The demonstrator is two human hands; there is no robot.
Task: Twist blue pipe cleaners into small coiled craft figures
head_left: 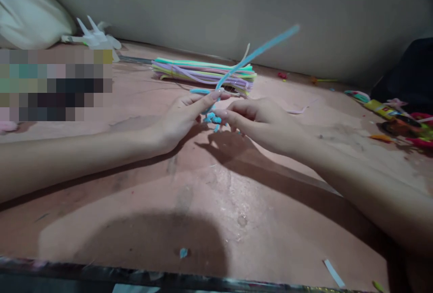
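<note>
Scraps of blue and white paper (333, 273) lie by the tabletop's (209, 203) near edge. Mid-tabletop, the left hand (184, 117) and right hand (259, 119) meet, fingers pinched shut on a blue pipe cleaner (252, 55) slanting up. Beyond lies a pastel pipe-cleaner bundle (203, 73) toward the far edge.

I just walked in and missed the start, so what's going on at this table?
A person is working a blue pipe cleaner with both bare hands. The left hand and right hand meet over the pinkish table, pinching the twisted lower part of it between the fingertips, while its long free end sticks up and to the right, blurred. Just behind the hands lies a bundle of pastel pipe cleaners. Small scraps and colourful craft bits are scattered at the right edge.
</note>
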